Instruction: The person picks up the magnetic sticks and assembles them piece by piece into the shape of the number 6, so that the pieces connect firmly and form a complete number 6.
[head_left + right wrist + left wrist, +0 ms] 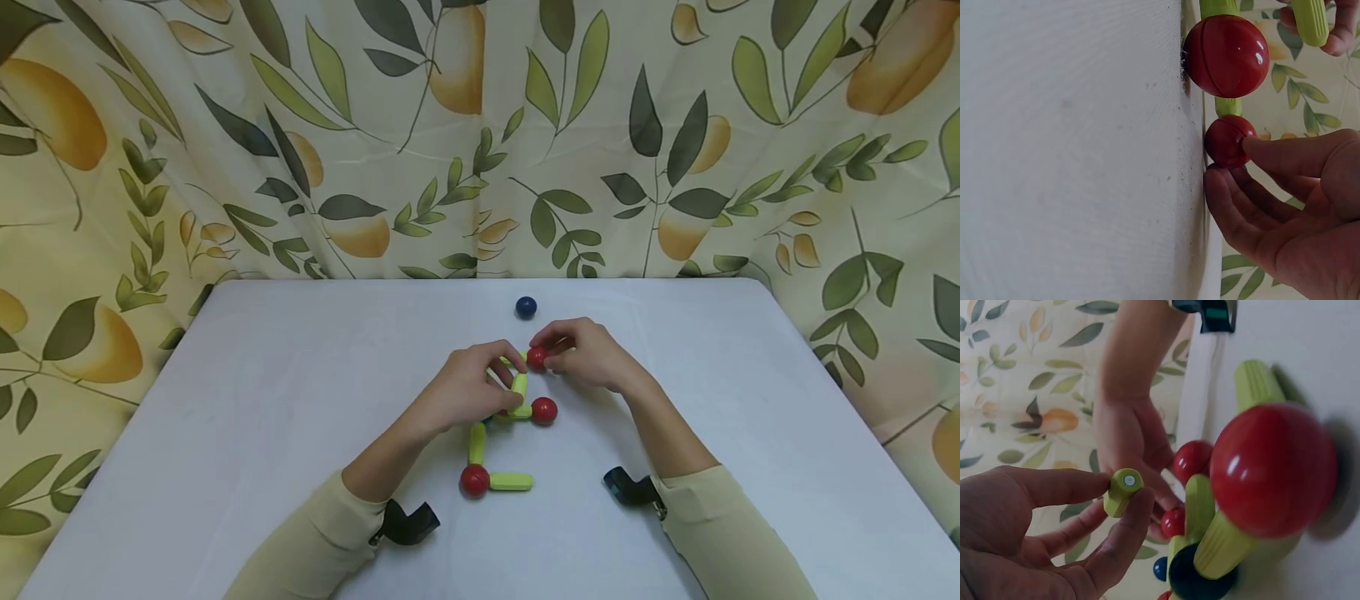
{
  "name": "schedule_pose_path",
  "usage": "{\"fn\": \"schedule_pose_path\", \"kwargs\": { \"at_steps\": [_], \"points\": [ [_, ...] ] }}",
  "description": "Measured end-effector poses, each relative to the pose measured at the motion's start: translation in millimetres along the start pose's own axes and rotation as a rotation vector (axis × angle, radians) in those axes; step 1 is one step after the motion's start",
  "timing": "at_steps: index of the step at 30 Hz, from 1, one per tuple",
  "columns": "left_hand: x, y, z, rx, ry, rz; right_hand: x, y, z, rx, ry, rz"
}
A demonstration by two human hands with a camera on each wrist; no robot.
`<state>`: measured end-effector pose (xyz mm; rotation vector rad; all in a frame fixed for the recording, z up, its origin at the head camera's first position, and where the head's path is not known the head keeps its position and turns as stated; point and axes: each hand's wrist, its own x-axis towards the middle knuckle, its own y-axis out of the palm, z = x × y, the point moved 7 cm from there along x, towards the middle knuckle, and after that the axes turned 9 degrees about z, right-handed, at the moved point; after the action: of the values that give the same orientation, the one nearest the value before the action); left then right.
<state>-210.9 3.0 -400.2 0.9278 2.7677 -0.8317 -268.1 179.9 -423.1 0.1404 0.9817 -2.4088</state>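
Note:
In the head view my left hand (465, 387) pinches a yellow-green ribbed stick (519, 385) between thumb and fingertips. Its end, with a small silvery disc, faces the left wrist view, where the stick (1124, 492) is held off the table. My right hand (592, 357) grips a red ball (536, 358) at the far end of a stick-and-ball structure, thumb on one side and fingers on the other. Nearer me lie a second red ball (543, 411) and a third red ball (474, 481), joined to sticks. A dark blue ball (1194, 578) connects several sticks, mostly hidden by my left hand in the head view.
A loose dark blue ball (527, 307) lies beyond the right hand, near the table's back edge. From the nearest red ball a stick (511, 482) points right. The white table (300, 375) backs onto a patterned curtain (420, 200). Black wrist cameras (408, 523) sit at both sleeves.

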Motion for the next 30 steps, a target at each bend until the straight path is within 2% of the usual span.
{"fn": "schedule_pose_path", "kwargs": {
  "at_steps": [16, 21, 30],
  "points": [
    [-5.8, 42.9, -7.4, -0.062, -0.002, 0.082, 0.2, 0, 1, 0.016, 0.001, -0.002],
    [-8.7, 52.3, -8.4, -0.021, -0.035, 0.085, -0.8, 0, 0, 0.015, 0.007, -0.002],
    [-8.3, 62.1, -6.2, -0.015, -0.027, 0.070, -0.5, 1, 1, 0.004, 0.000, -0.009]
  ]
}}
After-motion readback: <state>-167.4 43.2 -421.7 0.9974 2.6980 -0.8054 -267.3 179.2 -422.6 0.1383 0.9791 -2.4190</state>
